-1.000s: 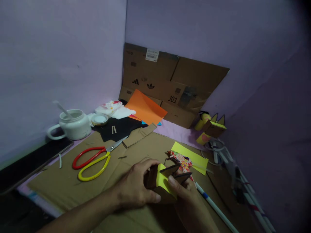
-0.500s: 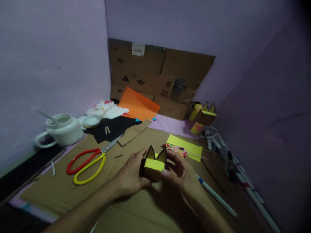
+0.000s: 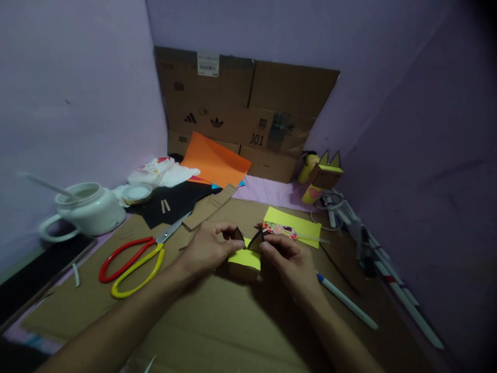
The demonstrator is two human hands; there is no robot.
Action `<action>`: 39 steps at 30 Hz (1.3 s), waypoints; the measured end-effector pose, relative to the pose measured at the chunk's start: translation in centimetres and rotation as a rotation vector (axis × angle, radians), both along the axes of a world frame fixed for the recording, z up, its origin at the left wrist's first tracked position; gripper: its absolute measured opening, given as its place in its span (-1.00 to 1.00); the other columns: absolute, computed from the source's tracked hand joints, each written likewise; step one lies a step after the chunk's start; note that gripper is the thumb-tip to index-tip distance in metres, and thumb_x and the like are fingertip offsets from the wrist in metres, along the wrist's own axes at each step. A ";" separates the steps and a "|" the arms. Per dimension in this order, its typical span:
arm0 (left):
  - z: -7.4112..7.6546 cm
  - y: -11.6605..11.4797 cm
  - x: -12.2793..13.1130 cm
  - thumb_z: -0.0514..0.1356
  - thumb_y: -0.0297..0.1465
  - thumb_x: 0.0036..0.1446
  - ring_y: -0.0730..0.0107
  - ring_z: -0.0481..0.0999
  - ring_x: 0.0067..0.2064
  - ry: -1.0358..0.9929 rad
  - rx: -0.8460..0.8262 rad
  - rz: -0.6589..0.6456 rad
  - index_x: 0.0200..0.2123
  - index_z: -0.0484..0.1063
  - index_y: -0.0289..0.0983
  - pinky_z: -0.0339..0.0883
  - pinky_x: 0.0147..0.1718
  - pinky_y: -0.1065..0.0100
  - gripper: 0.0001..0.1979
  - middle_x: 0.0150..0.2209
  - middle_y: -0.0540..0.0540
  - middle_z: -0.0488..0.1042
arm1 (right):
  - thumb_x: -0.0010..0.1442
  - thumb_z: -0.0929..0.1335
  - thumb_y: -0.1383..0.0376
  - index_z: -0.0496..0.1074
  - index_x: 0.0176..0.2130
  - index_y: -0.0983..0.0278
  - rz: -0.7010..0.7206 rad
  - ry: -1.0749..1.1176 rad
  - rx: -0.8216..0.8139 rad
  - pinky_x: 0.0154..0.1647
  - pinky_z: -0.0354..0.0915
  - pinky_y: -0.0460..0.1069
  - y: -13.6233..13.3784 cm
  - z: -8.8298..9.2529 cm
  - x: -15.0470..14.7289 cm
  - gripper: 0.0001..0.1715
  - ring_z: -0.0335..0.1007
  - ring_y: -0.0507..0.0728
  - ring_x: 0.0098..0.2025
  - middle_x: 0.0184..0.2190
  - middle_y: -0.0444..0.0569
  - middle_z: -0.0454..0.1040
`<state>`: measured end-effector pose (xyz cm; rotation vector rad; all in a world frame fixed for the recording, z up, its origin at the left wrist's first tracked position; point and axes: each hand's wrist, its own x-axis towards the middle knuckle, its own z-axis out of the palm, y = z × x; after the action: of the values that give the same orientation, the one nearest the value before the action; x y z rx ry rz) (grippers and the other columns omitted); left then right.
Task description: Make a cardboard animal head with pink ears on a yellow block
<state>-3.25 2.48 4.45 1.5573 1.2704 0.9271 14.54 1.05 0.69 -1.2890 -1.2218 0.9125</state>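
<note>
A small cardboard box with a yellow paper top (image 3: pixel 244 260) and two dark pointed ears rests on the cardboard sheet (image 3: pixel 217 316) in front of me. My left hand (image 3: pixel 205 247) pinches the left ear with its fingertips. My right hand (image 3: pixel 289 259) pinches the right ear in the same way. Both hands are closed on the box from either side. A second eared box with a yellow top (image 3: pixel 326 173) stands by the far right wall.
Red and yellow scissors (image 3: pixel 130 258) lie to the left, a white pot (image 3: pixel 87 210) with a stick beyond them. Orange paper (image 3: pixel 213 161), black paper, a yellow sheet (image 3: pixel 293 224), a white pen (image 3: pixel 345 300) and flattened boxes against the wall (image 3: pixel 248 111) surround the spot.
The box has been turned upright and set down on the cardboard. Both hands shifted from gripping its sides to pinching the two ears. The view drifted so everything sits further left.
</note>
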 end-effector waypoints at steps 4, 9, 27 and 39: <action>-1.0 0.7 0.1 0.19 -0.43 -0.02 0.48 0.31 -0.49 -0.044 -0.023 -0.041 -0.56 0.40 -0.29 0.16 -0.52 0.47 -0.89 -0.56 0.09 0.34 | -0.12 0.47 0.19 0.57 -0.53 0.24 -0.002 -0.018 -0.021 -0.40 0.27 0.02 0.1 0.3 -0.4 -0.84 0.38 0.12 -0.49 -0.56 -0.10 0.54; -1.9 1.6 0.2 0.22 -0.39 -0.09 0.47 0.27 -0.49 -0.062 -0.031 -0.041 -0.59 0.37 -0.30 0.13 -0.53 0.45 -0.88 -0.59 0.08 0.31 | -0.14 0.46 0.22 0.54 -0.56 0.26 -0.010 -0.035 -0.044 -0.42 0.26 -0.01 0.1 0.5 -0.6 -0.86 0.35 0.09 -0.51 -0.59 -0.11 0.51; -1.9 1.7 0.4 0.19 -0.36 -0.11 0.50 0.16 -0.53 -0.042 -0.038 -0.021 -0.67 0.22 -0.26 0.06 -0.54 0.42 -0.79 -0.62 0.11 0.20 | -0.07 0.42 0.19 0.49 -0.55 0.26 0.027 -0.107 -0.045 -0.49 0.20 -0.02 0.4 0.1 -0.6 -0.82 0.28 0.05 -0.56 -0.61 -0.12 0.45; -1.4 1.7 -0.7 0.19 -0.33 -0.05 0.45 0.25 -0.48 -0.016 -0.029 -0.109 -0.59 0.35 -0.29 0.12 -0.48 0.40 -0.83 -0.56 0.07 0.29 | -0.10 0.51 0.13 0.39 0.04 0.26 0.160 -0.450 0.153 0.04 0.24 0.28 -0.9 -0.3 -0.7 -0.29 0.32 0.39 0.08 0.05 0.18 0.44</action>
<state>-3.96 4.14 3.05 1.5765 1.1710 0.8468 13.83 0.12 0.34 -1.3267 -1.7310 0.6395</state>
